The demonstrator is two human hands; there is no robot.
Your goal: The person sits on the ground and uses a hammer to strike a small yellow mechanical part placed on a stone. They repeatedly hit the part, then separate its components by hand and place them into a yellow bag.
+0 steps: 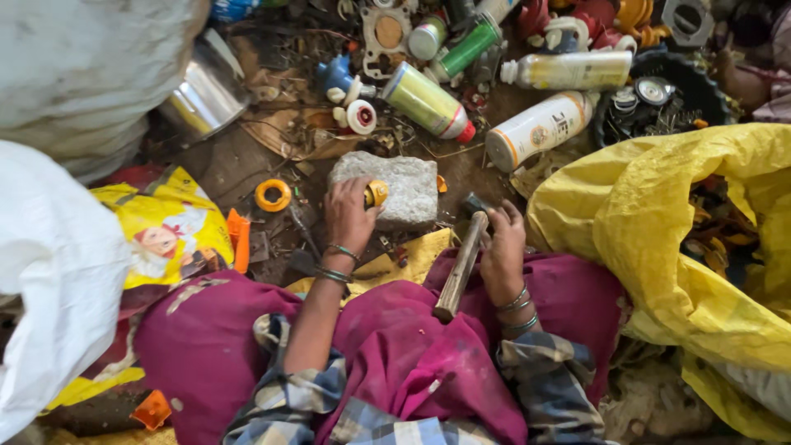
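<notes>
Two hands (350,216) (503,247), one hammer (461,264), one stone block (394,188), five spray cans (428,103).

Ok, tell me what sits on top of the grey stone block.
A small yellow piece rests on the stone block, held by the left hand. The fingers cover part of it, so its full shape stays hidden.

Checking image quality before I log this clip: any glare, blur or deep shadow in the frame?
Head view: even daylight; glare on the steel pot upper left; the white sack at the left edge is soft; left hand, stone block and hammer read sharp.
</notes>
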